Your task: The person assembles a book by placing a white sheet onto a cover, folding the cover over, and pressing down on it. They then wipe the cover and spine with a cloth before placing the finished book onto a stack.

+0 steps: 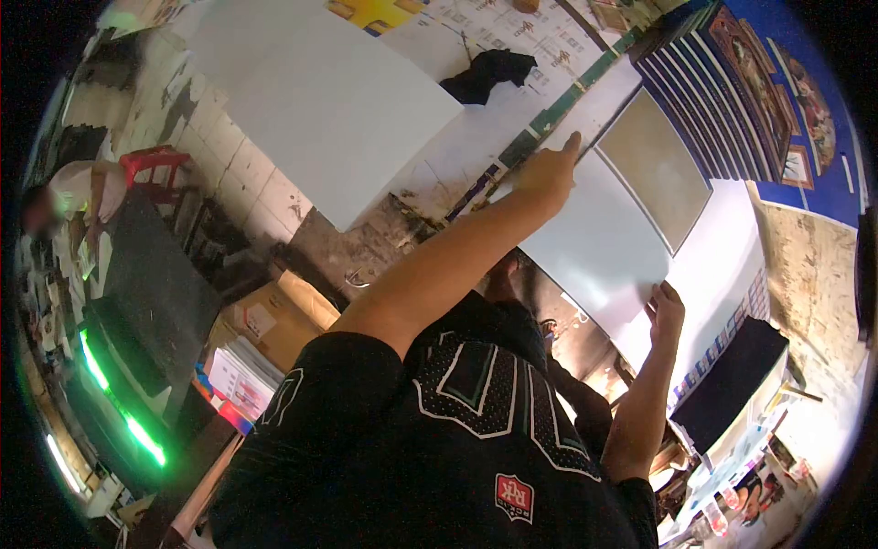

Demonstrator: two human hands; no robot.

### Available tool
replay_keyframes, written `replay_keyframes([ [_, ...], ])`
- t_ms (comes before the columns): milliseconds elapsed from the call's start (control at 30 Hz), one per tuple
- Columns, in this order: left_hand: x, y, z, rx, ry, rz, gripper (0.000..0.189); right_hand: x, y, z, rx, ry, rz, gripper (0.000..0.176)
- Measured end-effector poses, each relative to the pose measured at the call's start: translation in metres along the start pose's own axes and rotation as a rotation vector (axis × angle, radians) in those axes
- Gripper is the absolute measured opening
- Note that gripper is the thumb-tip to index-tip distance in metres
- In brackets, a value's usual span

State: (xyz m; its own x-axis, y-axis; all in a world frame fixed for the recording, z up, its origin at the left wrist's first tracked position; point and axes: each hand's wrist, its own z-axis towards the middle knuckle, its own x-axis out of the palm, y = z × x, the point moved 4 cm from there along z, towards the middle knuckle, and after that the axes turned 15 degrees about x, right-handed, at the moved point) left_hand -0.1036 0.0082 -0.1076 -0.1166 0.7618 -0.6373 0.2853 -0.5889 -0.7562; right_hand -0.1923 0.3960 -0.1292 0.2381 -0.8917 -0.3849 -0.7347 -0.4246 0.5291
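From where I stand, the glossy pale sheet lies on the worktable, between the worker's two hands. The left hand is at the sheet's far corner, index finger extended and the other fingers curled; I cannot tell whether it grips the edge or merely presses on it. The right hand is at the opposite end, fingers bent at the sheet's margin; whether they pinch it or only rest there cannot be determined.

A beige panel with a dark edge adjoins the sheet; any overlap is unclear. Just beyond it stands a stack of dark frames, the outermost carrying a picture. A large white board lies on the opposite side, a crumpled black cloth near its corner.

Also noted: a cardboard box, a glowing green strip light, and a second person in a pale top near a red chair.
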Motion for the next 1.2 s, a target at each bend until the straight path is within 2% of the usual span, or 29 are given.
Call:
replay_keyframes([
  [67, 0.015, 0.009, 0.006, 0.146, -0.127, 0.126, 0.072, 0.0, 0.001, -0.001, -0.001, -0.037, -0.015, 0.04],
  [100, 0.015, 0.012, 0.003, 0.243, -0.187, 0.214, 0.073, -0.004, -0.001, 0.001, -0.029, 0.015, -0.014, 0.036],
  [133, 0.018, 0.014, 0.006, 0.177, -0.114, 0.199, 0.073, -0.001, 0.004, -0.009, -0.066, 0.144, 0.022, 0.036],
  [167, 0.022, 0.017, 0.007, 0.234, -0.068, 0.117, 0.068, -0.003, 0.0, -0.008, -0.113, 0.085, 0.081, 0.034],
  [200, 0.019, 0.015, 0.006, 0.241, -0.181, 0.064, 0.075, -0.003, 0.003, -0.01, -0.06, 0.049, 0.076, 0.037],
  [300, 0.015, 0.014, 0.012, 0.176, -0.102, -0.021, 0.081, -0.011, 0.004, -0.005, -0.09, -0.096, 0.048, 0.034],
  [367, 0.021, 0.042, 0.026, 0.144, -0.089, -0.009, 0.077, -0.014, -0.004, 0.006, -0.091, -0.003, 0.162, 0.035],
  [433, 0.011, 0.011, 0.016, 0.08, -0.051, -0.079, 0.074, -0.016, -0.003, 0.002, -0.087, -0.012, 0.118, 0.045],
  [500, 0.013, 0.007, 0.015, 0.066, -0.036, 0.002, 0.074, -0.022, -0.004, -0.005, -0.099, 0.026, 0.139, 0.046],
  [567, 0.014, 0.015, 0.019, 0.083, -0.046, -0.06, 0.073, -0.022, -0.005, 0.001, -0.098, 0.008, 0.099, 0.046],
  [633, 0.014, 0.009, 0.014, 0.076, -0.036, -0.119, 0.073, -0.022, -0.005, 0.012, -0.093, 0.04, 0.002, 0.041],
  [700, 0.013, 0.001, 0.015, 0.049, -0.024, -0.044, 0.074, -0.019, -0.012, 0.028, -0.063, -0.034, -0.056, 0.023],
  [733, 0.015, 0.0, 0.013, 0.05, -0.028, -0.069, 0.071, -0.017, -0.014, 0.036, -0.062, -0.032, -0.043, 0.023],
  [800, 0.015, 0.004, 0.018, 0.036, -0.006, -0.052, 0.072, -0.019, -0.016, 0.039, -0.052, -0.157, -0.115, 0.022],
  [867, 0.014, 0.009, 0.018, 0.009, 0.013, -0.035, 0.073, -0.018, -0.017, 0.042, -0.013, -0.08, -0.106, 0.025],
  [900, 0.016, 0.01, 0.016, 0.008, -0.012, -0.136, 0.074, -0.019, -0.017, 0.04, 0.02, -0.009, -0.111, 0.028],
  [933, 0.018, 0.011, 0.015, 0.004, -0.038, -0.239, 0.076, -0.019, -0.017, 0.038, 0.03, -0.007, -0.104, 0.028],
  [1000, 0.019, 0.002, 0.01, -0.016, -0.03, -0.215, 0.077, -0.02, -0.015, 0.031, -0.061, -0.081, -0.125, 0.03],
  [1200, 0.02, 0.0, 0.01, -0.037, -0.009, -0.173, 0.077, -0.022, -0.01, 0.019, -0.099, -0.088, -0.167, 0.024],
])
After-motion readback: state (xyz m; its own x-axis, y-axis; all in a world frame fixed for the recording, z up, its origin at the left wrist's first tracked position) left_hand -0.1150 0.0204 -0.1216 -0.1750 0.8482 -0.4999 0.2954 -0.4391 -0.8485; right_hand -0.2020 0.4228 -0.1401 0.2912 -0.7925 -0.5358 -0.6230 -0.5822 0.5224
